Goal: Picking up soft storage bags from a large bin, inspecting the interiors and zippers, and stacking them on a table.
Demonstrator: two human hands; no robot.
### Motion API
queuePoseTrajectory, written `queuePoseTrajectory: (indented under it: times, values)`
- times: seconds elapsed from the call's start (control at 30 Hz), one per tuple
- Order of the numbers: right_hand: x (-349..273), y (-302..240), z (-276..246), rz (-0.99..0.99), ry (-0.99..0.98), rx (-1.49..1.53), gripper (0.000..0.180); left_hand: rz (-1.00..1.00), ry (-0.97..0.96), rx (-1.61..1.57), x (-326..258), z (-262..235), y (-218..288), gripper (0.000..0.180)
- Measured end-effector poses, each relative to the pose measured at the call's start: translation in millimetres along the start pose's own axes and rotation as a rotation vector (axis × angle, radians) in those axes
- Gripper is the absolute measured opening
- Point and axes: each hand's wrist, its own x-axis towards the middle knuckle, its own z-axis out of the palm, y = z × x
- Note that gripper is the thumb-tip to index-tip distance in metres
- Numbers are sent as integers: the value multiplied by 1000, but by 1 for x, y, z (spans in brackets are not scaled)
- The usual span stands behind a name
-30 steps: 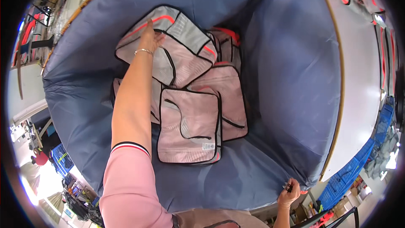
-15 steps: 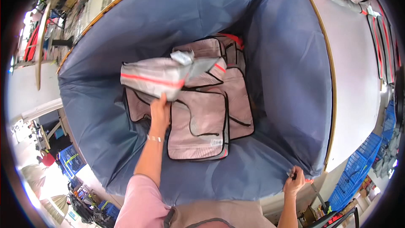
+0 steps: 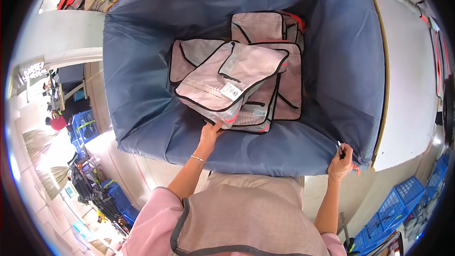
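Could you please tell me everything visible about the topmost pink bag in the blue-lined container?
The topmost bag looks like thin, soft fabric: a pale pink panel with black edging, grey sides and a bright red stripe at the near corner. A curved black trim line marks the panel; a white label sits toward the near edge. It lies slanted across other bags, label up. The left hand is at its near edge; whether it touches this bag or one beneath is unclear.

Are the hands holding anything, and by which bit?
The right hand holds a small tool by its dark part. The left hand is at the near edge of the bags; whether it holds one, I can't tell.
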Motion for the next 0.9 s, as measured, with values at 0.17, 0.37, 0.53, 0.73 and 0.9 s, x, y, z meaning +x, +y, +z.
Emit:
queuePoseTrajectory:
  times: [0.17, 0.37, 0.53, 0.73, 0.9]
  values:
    - [1, -2, -2, -103, 6, 53, 18, 268, 120, 124, -8, 14, 56, 26]
    - [4, 6, -2, -150, 66, 184, 16, 588, -181, -447, -74, 74, 226, 13]
    - [14, 15, -1, 41, 150, 567, 16, 845, -525, -503, -148, 155, 315, 24]
    - [35, 28, -84, 260, 425, 774, 6, 906, -1399, -533, -229, 277, 380, 29]
    - [34, 99, -132, 330, 697, 746, 4, 879, -2075, -548, -303, 340, 428, 38]
